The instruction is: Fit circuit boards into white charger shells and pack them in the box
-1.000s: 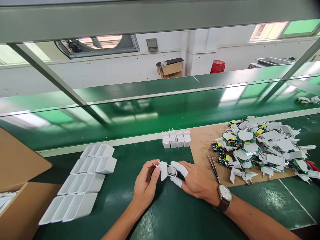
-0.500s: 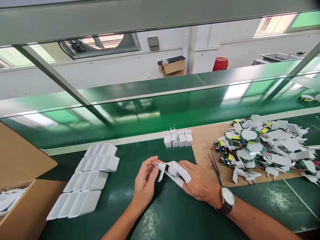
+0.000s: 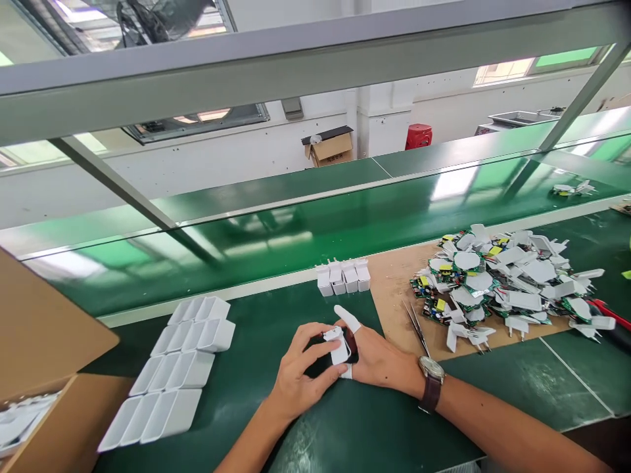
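A small white plug-in power adapter [image 3: 339,353] is between my two hands, above the green bench. My left hand [image 3: 302,371] grips it, fingers over its near face and thumb at its lower edge. On the other side, my right hand [image 3: 377,358] curls around the adapter. White finger cots cover its raised index finger and its thumb; its other fingers are mostly hidden behind the adapter. Farther back, a short row of white adapters [image 3: 344,277] stands with pins up. Rows of open white housings [image 3: 170,414] lie to the left.
On the right, brown cardboard [image 3: 389,282] bears a heap of circuit boards with white covers [image 3: 513,276]. Tweezers [image 3: 417,328] lie at its near edge, and a red-handled tool [image 3: 611,314] at far right. A cardboard box [image 3: 98,401] with white parts stands left. A shelf bar [image 3: 296,72] crosses above.
The plug part in my left hand has come together with the housing in my right. My right index finger has lifted off. The camera view has shifted.
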A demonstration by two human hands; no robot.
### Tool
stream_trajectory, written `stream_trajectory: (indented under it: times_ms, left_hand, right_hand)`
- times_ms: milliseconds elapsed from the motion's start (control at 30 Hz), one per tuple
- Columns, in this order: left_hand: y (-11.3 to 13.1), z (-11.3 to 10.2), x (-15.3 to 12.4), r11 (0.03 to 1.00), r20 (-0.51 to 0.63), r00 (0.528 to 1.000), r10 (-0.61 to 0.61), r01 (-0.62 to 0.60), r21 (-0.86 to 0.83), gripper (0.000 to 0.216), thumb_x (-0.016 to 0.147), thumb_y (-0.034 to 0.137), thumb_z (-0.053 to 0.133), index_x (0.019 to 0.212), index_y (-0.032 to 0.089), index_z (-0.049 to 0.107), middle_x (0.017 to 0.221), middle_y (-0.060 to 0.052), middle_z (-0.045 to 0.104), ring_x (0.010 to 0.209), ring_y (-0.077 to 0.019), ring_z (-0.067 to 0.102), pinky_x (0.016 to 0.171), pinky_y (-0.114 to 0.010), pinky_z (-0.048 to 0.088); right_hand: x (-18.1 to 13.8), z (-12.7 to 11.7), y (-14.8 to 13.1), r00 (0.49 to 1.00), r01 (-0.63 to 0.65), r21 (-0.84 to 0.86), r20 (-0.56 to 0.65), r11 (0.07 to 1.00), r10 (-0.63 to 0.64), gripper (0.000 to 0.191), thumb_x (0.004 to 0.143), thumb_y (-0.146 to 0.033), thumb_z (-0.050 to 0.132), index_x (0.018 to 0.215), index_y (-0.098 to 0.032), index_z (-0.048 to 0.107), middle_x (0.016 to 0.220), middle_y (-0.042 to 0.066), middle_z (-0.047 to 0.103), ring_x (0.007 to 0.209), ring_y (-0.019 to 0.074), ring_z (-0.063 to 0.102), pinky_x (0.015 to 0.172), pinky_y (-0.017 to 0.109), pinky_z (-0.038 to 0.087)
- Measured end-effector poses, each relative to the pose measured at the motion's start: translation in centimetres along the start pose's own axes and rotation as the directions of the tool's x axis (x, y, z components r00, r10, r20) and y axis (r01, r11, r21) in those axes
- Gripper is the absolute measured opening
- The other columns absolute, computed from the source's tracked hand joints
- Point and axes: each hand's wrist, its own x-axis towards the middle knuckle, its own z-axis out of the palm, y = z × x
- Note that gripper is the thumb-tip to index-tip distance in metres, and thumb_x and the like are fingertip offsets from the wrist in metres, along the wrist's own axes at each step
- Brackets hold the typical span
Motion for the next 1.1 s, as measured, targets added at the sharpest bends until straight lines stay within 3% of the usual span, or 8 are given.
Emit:
stream_trajectory:
  times_ms: [233,367,500,567,633,733,900,1100]
  left_hand:
    - [1.5,0.5,0.7,0.972,-0.071,0.997,0.04,-0.022,0.232,0.029,0.083,0.013,0.077,0.108,0.023,0.07,0.11,-0.011,0.064,0.099,-0.0247,0.065,0.083,-0.04,0.061]
    - [2.0,0.5,0.5,0.972,0.001,1.0,-0.006,0.006,0.235,0.018,0.089,0.016,0.072,0.106,0.022,0.069,0.123,-0.014,0.066,0.106,-0.0241,0.069,0.088,-0.038,0.063]
    - [0.7,-0.3,-0.1,0.979,0.104,0.994,-0.044,0.022,0.204,0.018,0.093,0.022,0.072,0.11,0.022,0.07,0.125,-0.012,0.072,0.108,-0.022,0.074,0.094,-0.033,0.062]
    - [-1.1,-1.2,0.4,0.973,0.098,0.988,-0.122,0.1,0.207,0.018,0.092,0.027,0.072,0.11,0.023,0.072,0.125,-0.011,0.074,0.113,-0.0247,0.074,0.1,-0.037,0.061]
    - [-3.5,-2.2,1.6,0.945,0.042,0.956,-0.291,0.281,0.169,0.023,0.087,0.034,0.076,0.107,0.024,0.075,0.127,-0.011,0.075,0.121,-0.0292,0.071,0.108,-0.045,0.056]
    - [-7.3,-3.6,4.2,0.849,-0.02,0.849,-0.527,0.528,0.036,0.034,0.076,0.045,0.082,0.1,0.022,0.077,0.125,-0.012,0.076,0.126,-0.0345,0.067,0.114,-0.054,0.05]
    - [-10.4,-3.7,7.0,0.793,0.008,0.795,-0.607,0.605,-0.071,0.049,0.067,0.054,0.084,0.099,0.018,0.075,0.132,-0.016,0.072,0.121,-0.0338,0.07,0.111,-0.053,0.052]
    - [-9.8,-2.3,7.4,0.729,0.054,0.755,-0.653,0.646,-0.224,0.051,0.06,0.047,0.09,0.099,0.018,0.077,0.134,-0.016,0.07,0.123,-0.0327,0.069,0.111,-0.05,0.052]
  right_hand:
    - [-0.1,0.3,0.1,1.0,-0.015,-0.037,-0.006,0.999,0.015,0.1,0.074,-0.012,0.07,0.162,-0.02,0.022,0.122,0.009,0.07,0.094,0.0249,0.071,0.083,0.039,0.056]
    - [-0.2,0.1,-0.2,1.0,-0.024,-0.035,0.007,0.999,0.024,0.096,0.077,-0.018,0.071,0.161,-0.019,0.025,0.121,0.01,0.069,0.093,0.0241,0.07,0.079,0.035,0.056]
    - [-0.5,0.0,0.1,1.0,-0.014,-0.103,0.016,0.995,0.016,0.1,0.08,-0.026,0.077,0.163,-0.017,0.022,0.128,0.015,0.064,0.104,0.0288,0.067,0.087,0.04,0.055]
    - [-0.7,0.1,0.5,1.0,0.001,-0.161,0.001,0.987,-0.001,0.102,0.082,-0.03,0.079,0.164,-0.017,0.019,0.13,0.015,0.061,0.102,0.0283,0.067,0.088,0.041,0.055]
    - [-1.0,0.1,0.9,1.0,-0.004,-0.216,-0.005,0.976,0.003,0.1,0.086,-0.032,0.077,0.165,-0.018,0.017,0.125,0.013,0.062,0.092,0.0252,0.067,0.083,0.041,0.056]
    - [-1.5,-0.1,1.0,1.0,0.017,-0.276,0.011,0.961,-0.014,0.091,0.09,-0.029,0.07,0.164,-0.016,0.019,0.119,0.011,0.062,0.089,0.0248,0.066,0.08,0.04,0.057]
    - [-1.9,-0.7,0.4,0.996,0.088,-0.366,0.047,0.926,-0.076,0.082,0.09,-0.023,0.066,0.161,-0.01,0.028,0.118,0.015,0.062,0.096,0.0286,0.066,0.084,0.043,0.057]
    - [-2.1,-1.1,0.0,0.99,0.138,-0.44,0.078,0.887,-0.115,0.074,0.09,-0.02,0.066,0.157,-0.008,0.037,0.119,0.016,0.063,0.094,0.0288,0.068,0.083,0.042,0.059]
